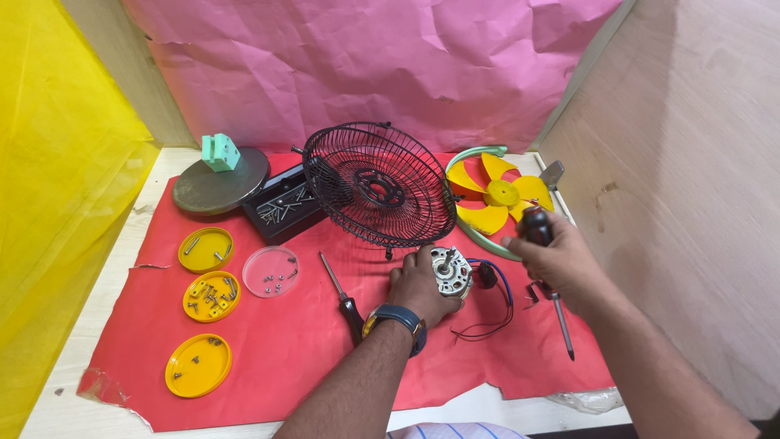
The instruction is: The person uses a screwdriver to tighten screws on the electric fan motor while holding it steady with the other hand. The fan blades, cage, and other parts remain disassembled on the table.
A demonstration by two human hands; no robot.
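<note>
Your left hand [418, 284] is wrapped around the small motor [451, 271], just at 5 o'clock from the black fan guard [378, 183]. It looks heavy and hard; hold its metal body, not the thin wires [496, 313]. Your right hand [561, 264] is clamped on a screwdriver [546, 268].

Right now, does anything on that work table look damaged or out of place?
Yes. The red paper sheet is torn along its front edge, with a ragged corner at front left, and has a small rip at its left edge. The black fan grille stands tilted, propped on its edge beside the dark screw tray, not lying flat.
</note>
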